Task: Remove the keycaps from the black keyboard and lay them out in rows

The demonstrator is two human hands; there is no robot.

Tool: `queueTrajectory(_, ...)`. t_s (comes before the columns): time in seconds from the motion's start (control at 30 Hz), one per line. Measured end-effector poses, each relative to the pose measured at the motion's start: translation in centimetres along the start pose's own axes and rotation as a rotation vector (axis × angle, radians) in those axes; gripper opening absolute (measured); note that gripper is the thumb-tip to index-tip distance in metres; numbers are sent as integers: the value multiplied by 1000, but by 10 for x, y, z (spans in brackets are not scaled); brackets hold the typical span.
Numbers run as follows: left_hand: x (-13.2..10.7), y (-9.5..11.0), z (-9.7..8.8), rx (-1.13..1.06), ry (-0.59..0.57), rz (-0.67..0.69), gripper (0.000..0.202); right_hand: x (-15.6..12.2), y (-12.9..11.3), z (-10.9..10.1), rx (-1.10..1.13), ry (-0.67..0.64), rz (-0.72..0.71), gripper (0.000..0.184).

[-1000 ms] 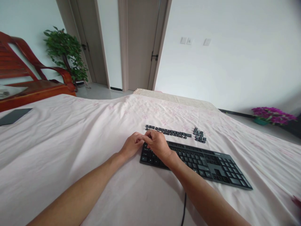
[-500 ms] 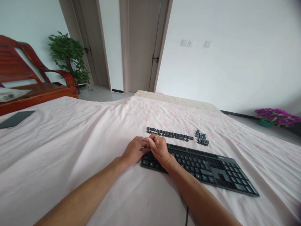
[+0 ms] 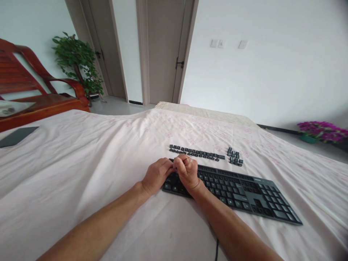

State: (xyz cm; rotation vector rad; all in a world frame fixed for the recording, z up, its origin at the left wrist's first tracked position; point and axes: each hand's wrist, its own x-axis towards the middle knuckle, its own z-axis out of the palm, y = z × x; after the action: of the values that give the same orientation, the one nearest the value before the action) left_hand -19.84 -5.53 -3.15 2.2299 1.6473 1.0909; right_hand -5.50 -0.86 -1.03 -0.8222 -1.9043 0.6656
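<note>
A black keyboard lies at a slant on the bedsheet. Empty dark gaps show in its top row and in the block between the letters and number pad. My left hand is closed at its upper left corner, fingers bent over the edge, tips partly hidden. Right beside it, my right hand is a fist over the left end of the keys. A thin yellowish stick-like tool pokes out of it; the tool's other end is hidden. Beyond the keyboard, loose keycaps lie in two rows.
A smaller cluster of keycaps sits to the right of the rows. The pale sheet has wrinkles. A dark flat object rests at the far left. A cable runs under my right forearm. A wooden bench stands beyond.
My right hand has shifted slightly right and its fist has tightened, with the thin tool now showing above it. My left hand stays at the keyboard's corner. The view has tilted slightly.
</note>
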Motion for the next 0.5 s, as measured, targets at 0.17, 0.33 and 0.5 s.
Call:
queueTrajectory(0.17,3,-4,-2,-239,67,-97,15,0,1,-1,11,1,13,37)
queueTrajectory(0.33,4,-7,-1,-270,69,-206,13,1,-1,-1,1,19,28,35)
queueTrajectory(0.5,5,-9,-1,-318,116,-287,16,1,1,-1,-85,13,-48,34)
